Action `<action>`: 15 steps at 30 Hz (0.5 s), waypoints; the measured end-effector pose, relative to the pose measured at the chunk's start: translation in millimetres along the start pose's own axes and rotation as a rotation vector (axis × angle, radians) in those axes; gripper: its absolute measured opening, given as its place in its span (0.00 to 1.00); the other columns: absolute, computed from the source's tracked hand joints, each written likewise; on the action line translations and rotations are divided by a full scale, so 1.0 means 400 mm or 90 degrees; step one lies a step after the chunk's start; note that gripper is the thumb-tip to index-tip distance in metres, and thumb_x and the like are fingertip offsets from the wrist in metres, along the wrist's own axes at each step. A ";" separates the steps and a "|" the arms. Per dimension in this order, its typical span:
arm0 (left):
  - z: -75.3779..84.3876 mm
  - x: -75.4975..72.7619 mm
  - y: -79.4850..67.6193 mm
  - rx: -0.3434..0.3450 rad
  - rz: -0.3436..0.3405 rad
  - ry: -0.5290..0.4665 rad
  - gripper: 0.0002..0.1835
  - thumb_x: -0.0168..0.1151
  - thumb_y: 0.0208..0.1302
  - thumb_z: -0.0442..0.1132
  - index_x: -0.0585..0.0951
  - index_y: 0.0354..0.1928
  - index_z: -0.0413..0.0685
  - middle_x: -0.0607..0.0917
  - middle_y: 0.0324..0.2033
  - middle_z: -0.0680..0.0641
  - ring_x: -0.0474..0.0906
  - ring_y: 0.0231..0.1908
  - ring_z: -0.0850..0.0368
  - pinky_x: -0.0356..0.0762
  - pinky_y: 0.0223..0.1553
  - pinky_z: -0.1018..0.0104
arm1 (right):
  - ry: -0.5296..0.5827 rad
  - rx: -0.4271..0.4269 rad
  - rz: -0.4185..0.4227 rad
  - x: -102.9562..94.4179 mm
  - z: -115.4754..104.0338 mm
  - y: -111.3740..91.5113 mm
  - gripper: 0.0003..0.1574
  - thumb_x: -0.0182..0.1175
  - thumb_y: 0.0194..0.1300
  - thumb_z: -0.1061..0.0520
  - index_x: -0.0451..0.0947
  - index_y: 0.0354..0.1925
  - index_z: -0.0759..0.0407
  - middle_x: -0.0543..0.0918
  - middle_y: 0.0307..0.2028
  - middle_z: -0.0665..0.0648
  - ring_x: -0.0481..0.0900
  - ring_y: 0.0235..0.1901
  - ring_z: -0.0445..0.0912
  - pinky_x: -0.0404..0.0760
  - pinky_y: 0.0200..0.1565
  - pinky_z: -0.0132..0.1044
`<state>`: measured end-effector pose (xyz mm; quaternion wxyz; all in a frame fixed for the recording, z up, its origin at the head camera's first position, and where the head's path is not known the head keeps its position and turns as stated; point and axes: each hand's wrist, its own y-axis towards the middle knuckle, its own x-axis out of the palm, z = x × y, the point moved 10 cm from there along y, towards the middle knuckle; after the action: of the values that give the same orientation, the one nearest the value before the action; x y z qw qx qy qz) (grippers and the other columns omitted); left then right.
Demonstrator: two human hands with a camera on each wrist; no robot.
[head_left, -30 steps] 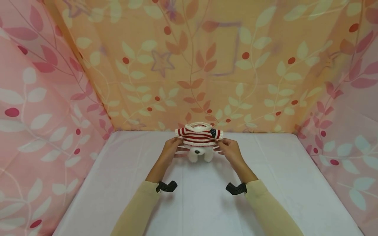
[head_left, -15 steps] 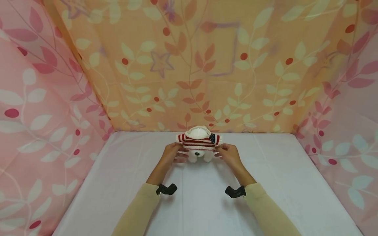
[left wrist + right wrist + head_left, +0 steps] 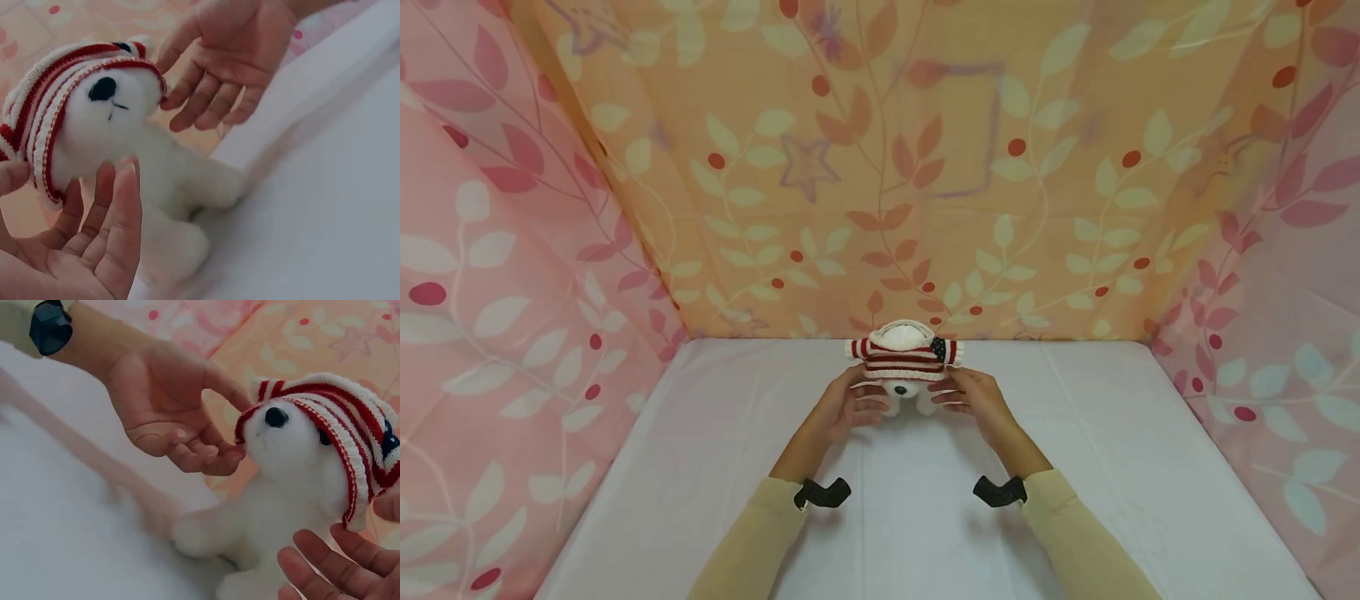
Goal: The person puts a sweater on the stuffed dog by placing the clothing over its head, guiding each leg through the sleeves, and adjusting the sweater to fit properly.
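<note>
A small knitted sweater (image 3: 904, 365), striped red and white with a navy starred patch, is pulled partway over the head of a white plush bear (image 3: 164, 162). The bear's black nose and stitched mouth show below the hem, and one dark eye shows in the right wrist view. White head fur fills the neck opening. My left hand (image 3: 844, 408) holds one side of the hem between thumb and forefinger, its other fingers spread beside the bear. At the opposite side, my right hand (image 3: 983, 396) holds the hem likewise, its lower fingers close to the face.
The bear sits on a white-covered table (image 3: 910, 517), near its back edge. Behind rises an orange leaf-print cloth (image 3: 880, 167); pink printed cloths (image 3: 490, 333) hang at both sides. A black band (image 3: 823, 493) is on each wrist.
The sweater has come down over the bear's head, so white fur now shows in its neck opening. Both hands lowered with the hem, and their free fingers moved inward toward the bear.
</note>
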<state>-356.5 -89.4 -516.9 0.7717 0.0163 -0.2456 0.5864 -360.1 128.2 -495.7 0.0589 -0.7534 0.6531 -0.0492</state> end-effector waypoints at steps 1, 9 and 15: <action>-0.002 0.007 -0.003 -0.009 -0.010 -0.012 0.23 0.48 0.77 0.54 0.72 0.56 0.40 0.85 0.40 0.46 0.87 0.35 0.52 0.86 0.34 0.60 | 0.020 0.013 -0.015 0.005 0.004 -0.001 0.30 0.58 0.75 0.42 0.79 0.58 0.64 0.89 0.45 0.58 0.87 0.46 0.55 0.83 0.52 0.49; 0.004 0.029 -0.021 -0.032 -0.034 -0.100 0.13 0.47 0.79 0.43 0.71 0.56 0.42 0.84 0.43 0.46 0.88 0.40 0.51 0.86 0.37 0.63 | 0.175 0.074 -0.119 0.049 -0.001 -0.021 0.33 0.58 0.76 0.50 0.67 0.69 0.69 0.85 0.55 0.62 0.83 0.55 0.58 0.78 0.59 0.52; -0.002 0.037 -0.028 -0.027 -0.062 -0.149 0.15 0.41 0.80 0.38 0.67 0.61 0.37 0.87 0.43 0.43 0.87 0.45 0.51 0.84 0.45 0.64 | 0.145 0.062 -0.098 0.041 0.004 -0.020 0.27 0.55 0.75 0.60 0.68 0.66 0.74 0.86 0.51 0.64 0.83 0.53 0.63 0.77 0.58 0.54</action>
<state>-343.3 -79.1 -508.7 0.7656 0.0799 -0.3453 0.5368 -349.6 113.2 -495.9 0.0170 -0.7871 0.5925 -0.1707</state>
